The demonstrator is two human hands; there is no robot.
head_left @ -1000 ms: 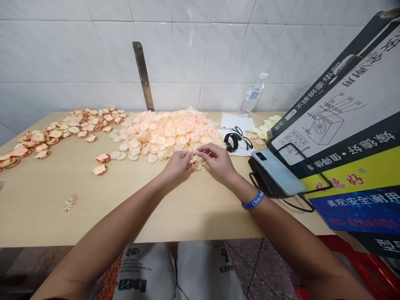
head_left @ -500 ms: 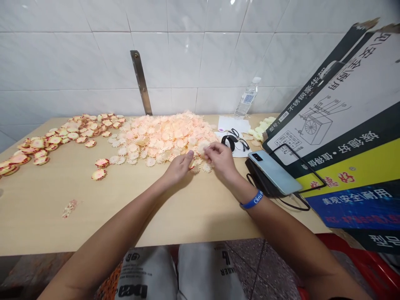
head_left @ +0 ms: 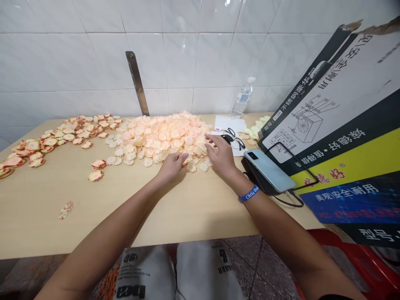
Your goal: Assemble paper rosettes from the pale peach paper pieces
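Observation:
A big heap of pale pink, scalloped flower-like discs [head_left: 165, 133] lies at the back middle of the table. My left hand [head_left: 173, 166] is at the heap's front edge, thumb and fingers closed on a small reddish stack of discs [head_left: 185, 163], mostly hidden by the fingers. My right hand [head_left: 221, 155] is over the heap's right edge, fingers curved and apart, with nothing visible between them. To the left, red-edged disc stacks [head_left: 68, 133] form a curved row, and two more stacks [head_left: 95, 175] sit apart from it.
On the right are a light blue phone [head_left: 270, 170] on a black object, eyeglasses [head_left: 234, 139] on white paper, and large printed cardboard [head_left: 312, 125]. A water bottle [head_left: 243, 100] leans by the tiled wall. A metal bracket [head_left: 137, 83] stands behind the heap. Small scraps [head_left: 66, 210] lie front left.
My right hand has opened its fingers, and the pale disc at its fingertips is no longer seen there. My left hand stays closed near the heap. The whole view has shifted slightly.

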